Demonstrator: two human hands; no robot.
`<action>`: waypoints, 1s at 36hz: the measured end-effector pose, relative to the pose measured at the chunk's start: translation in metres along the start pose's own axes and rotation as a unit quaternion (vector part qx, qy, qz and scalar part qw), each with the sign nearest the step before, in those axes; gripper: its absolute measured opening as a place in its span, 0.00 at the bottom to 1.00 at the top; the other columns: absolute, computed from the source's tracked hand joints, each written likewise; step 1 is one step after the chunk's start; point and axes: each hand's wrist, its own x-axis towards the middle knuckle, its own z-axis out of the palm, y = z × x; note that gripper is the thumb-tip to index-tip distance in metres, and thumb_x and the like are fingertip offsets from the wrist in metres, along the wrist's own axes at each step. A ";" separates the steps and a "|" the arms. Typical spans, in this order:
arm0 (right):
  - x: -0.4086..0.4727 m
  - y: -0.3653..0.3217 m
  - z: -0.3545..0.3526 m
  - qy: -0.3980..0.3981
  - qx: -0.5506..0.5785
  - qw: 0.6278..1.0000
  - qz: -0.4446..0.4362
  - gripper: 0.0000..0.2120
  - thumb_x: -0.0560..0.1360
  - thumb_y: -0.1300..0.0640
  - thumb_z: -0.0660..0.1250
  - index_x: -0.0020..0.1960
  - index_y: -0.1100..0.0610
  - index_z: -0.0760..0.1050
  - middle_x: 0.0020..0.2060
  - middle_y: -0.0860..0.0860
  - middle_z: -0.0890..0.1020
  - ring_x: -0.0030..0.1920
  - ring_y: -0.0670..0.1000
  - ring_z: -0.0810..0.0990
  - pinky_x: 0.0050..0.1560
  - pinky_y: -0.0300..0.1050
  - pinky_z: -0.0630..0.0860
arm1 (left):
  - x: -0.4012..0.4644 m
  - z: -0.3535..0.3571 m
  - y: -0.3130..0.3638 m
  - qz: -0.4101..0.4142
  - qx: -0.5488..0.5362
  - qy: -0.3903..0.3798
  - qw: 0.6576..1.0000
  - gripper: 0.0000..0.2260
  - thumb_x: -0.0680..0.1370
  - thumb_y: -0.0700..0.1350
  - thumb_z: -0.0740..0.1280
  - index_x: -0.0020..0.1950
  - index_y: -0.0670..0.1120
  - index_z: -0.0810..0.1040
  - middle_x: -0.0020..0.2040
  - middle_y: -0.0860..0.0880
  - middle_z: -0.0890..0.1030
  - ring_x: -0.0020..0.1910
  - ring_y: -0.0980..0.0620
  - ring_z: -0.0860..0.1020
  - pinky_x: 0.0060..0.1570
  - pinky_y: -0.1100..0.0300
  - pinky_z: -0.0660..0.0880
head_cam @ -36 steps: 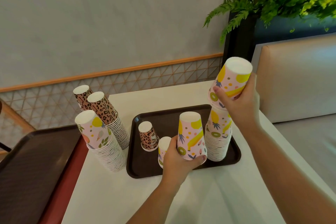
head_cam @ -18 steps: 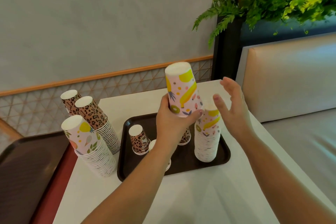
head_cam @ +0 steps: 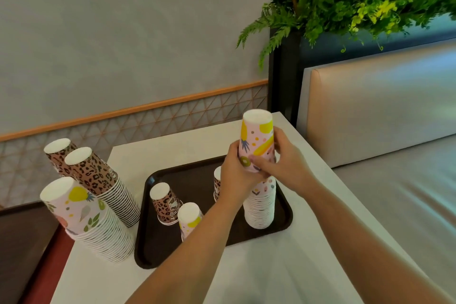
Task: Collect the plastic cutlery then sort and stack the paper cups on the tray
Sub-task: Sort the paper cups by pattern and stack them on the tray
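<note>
Over the right side of the brown tray (head_cam: 158, 252), we see both hands wrapped round one inverted fruit-print cup (head_cam: 257, 136), the left hand (head_cam: 237, 175) and the right hand (head_cam: 283, 163) each curling its fingers about its lower half, right above the fruit-print stack (head_cam: 260, 207) standing on the tray. Two single cups, a leopard-print cup (head_cam: 164, 202) and a small fruit-print cup (head_cam: 190, 219), stand on the tray too. On the white tabletop (head_cam: 246, 279) left of it lean two taller stacks, leopard stack (head_cam: 98, 180) and floral stack (head_cam: 81, 217).

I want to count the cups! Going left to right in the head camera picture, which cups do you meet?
Fruit cup stack → leopard cup stack → single leopard cup → small fruit cup → fruit cup held in both hands.
</note>
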 end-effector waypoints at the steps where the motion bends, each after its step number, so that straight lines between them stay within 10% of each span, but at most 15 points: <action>1: -0.002 0.005 0.002 -0.002 -0.006 1.000 0.006 0.34 0.68 0.52 0.74 0.69 0.51 0.62 0.61 0.46 0.75 0.59 0.45 0.74 0.59 0.44 0.75 | -0.001 0.003 -0.005 -0.006 0.001 -0.005 1.000 0.32 0.64 0.43 0.78 0.64 0.50 0.68 0.53 0.57 0.74 0.52 0.59 0.73 0.42 0.73 0.69; 21: -0.022 0.043 0.024 0.010 -0.048 0.999 0.023 0.34 0.67 0.54 0.74 0.69 0.52 0.62 0.61 0.48 0.75 0.61 0.47 0.74 0.58 0.41 0.73 | -0.016 0.012 -0.037 -0.011 0.013 -0.029 0.999 0.32 0.66 0.44 0.78 0.66 0.49 0.67 0.59 0.56 0.75 0.55 0.63 0.71 0.44 0.82 0.68; 31: -0.043 0.014 0.036 0.195 -0.092 0.974 -0.072 0.38 0.66 0.48 0.74 0.70 0.56 0.62 0.66 0.53 0.69 0.60 0.35 0.62 0.50 0.16 0.62 | -0.061 -0.018 -0.059 0.037 0.077 0.042 0.995 0.31 0.71 0.44 0.73 0.71 0.50 0.63 0.66 0.57 0.69 0.64 0.64 0.66 0.62 0.73 0.64; 36: -0.053 -0.008 0.057 0.249 -0.090 0.952 -0.152 0.31 0.68 0.43 0.67 0.66 0.55 0.63 0.62 0.52 0.68 0.63 0.43 0.66 0.59 0.27 0.68 | -0.079 -0.052 -0.059 0.082 0.093 0.096 0.988 0.25 0.71 0.40 0.71 0.66 0.51 0.68 0.61 0.55 0.73 0.61 0.61 0.71 0.59 0.77 0.65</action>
